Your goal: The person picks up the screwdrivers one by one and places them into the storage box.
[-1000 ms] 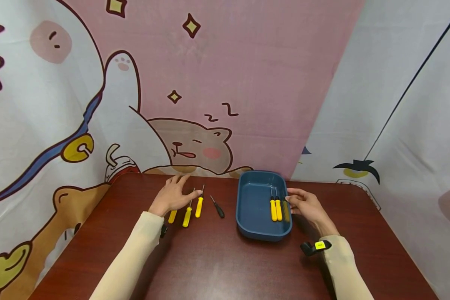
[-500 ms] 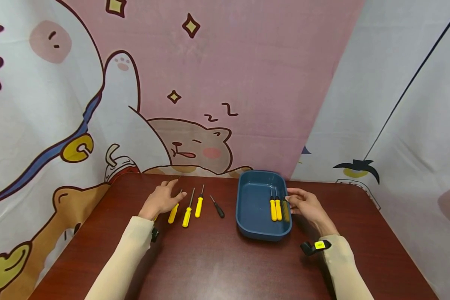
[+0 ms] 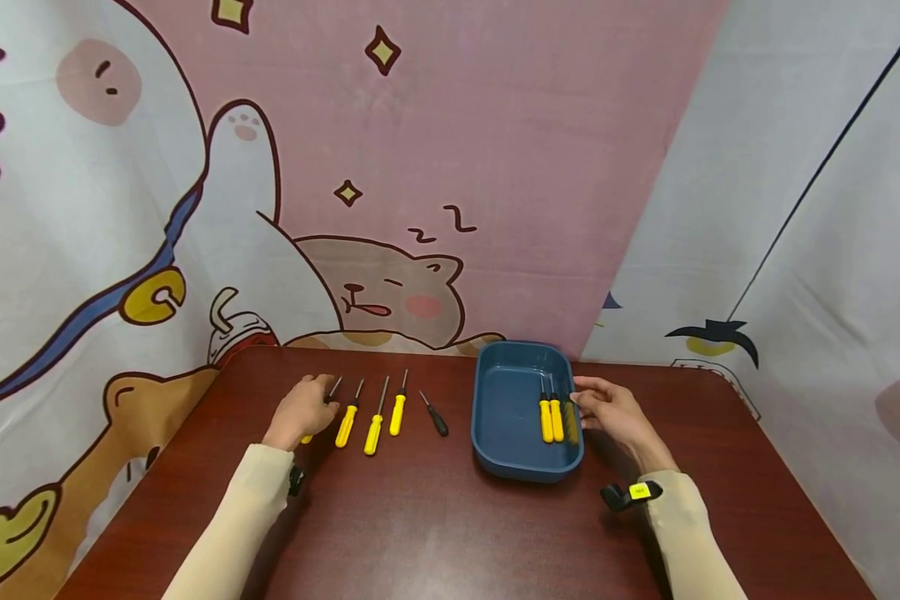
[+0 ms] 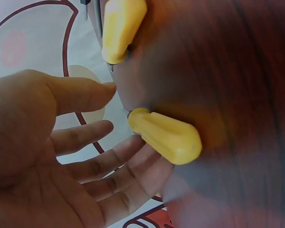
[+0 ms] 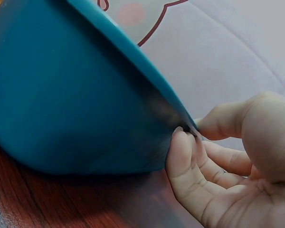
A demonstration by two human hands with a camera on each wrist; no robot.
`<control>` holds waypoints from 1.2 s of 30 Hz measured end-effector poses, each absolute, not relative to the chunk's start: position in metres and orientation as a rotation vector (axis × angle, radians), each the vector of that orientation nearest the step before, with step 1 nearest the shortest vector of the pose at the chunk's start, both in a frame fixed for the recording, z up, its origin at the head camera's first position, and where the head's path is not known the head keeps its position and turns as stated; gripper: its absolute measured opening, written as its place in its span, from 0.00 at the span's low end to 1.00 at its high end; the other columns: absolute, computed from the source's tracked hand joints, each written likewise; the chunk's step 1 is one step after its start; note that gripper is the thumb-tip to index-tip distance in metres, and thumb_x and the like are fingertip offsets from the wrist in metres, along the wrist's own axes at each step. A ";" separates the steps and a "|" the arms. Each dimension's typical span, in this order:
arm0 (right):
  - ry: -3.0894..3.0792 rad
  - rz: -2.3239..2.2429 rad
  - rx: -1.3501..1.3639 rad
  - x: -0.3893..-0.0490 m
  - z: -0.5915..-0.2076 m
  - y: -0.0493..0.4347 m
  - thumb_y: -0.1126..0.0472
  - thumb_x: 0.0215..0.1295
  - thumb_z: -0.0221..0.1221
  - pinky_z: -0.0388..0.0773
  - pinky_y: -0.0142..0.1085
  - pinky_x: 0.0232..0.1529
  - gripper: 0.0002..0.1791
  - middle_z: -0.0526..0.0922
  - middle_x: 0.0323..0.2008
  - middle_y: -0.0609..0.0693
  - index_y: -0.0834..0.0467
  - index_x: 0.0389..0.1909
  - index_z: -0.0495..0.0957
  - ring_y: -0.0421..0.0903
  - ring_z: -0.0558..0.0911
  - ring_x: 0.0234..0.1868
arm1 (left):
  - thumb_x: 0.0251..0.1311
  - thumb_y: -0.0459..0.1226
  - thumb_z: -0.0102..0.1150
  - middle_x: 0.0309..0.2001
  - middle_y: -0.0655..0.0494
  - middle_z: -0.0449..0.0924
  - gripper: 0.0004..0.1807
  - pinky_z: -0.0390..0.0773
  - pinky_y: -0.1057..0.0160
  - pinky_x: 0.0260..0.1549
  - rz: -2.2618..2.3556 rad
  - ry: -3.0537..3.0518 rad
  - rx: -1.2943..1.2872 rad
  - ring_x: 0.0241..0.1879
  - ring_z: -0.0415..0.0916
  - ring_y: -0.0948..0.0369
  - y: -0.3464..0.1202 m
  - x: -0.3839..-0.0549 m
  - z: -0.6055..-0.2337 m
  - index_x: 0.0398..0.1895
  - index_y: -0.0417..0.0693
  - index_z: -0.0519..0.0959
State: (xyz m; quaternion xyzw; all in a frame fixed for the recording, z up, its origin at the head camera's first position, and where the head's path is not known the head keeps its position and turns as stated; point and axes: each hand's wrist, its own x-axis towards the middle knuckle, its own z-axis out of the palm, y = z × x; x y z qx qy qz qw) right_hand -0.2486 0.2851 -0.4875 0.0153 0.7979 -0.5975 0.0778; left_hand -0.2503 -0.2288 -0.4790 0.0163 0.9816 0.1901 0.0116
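- Nearest: a reddish-brown, glossy wooden bench; a broad stretch of its surface runs in front of everything below, and its side edges slant inward toward the far edge.
- Right of centre: a deep blue, rounded rectangular tray, its far end close to the bench's far edge. Two yellow-handled screwdrivers lie side by side along its right inside wall, and floor shows to their left. The tray has not moved in the last second.
- Left of the tray, across a narrow gap: a small black screwdriver, then three spaced yellow-handled screwdrivers, shafts pointing away.
- Leftmost in the row: a yellow-handled screwdriver with a metal shaft, partly covered from above.
- Over it, the left hand, thumb and fingers apart; contact is hard to tell. It has shifted left along the row since the earlier frames, uncovering its neighbours.
- The right hand, unmoved, pinches the tray's right rim between thumb and fingers.
- Farthest: a pink and white cloth backdrop with cartoon animals, rising behind the far edge.
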 end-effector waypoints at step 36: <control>2.408 -1.782 0.050 -0.249 -0.489 0.286 0.60 0.75 0.57 0.86 0.34 0.37 0.27 0.83 0.44 0.57 0.62 0.71 0.67 0.44 0.82 0.35 | 0.50 0.28 0.63 0.37 0.45 0.82 0.22 0.71 0.58 0.26 0.568 3.021 -0.068 0.27 0.73 0.52 -0.234 -0.248 -0.481 0.52 0.37 0.82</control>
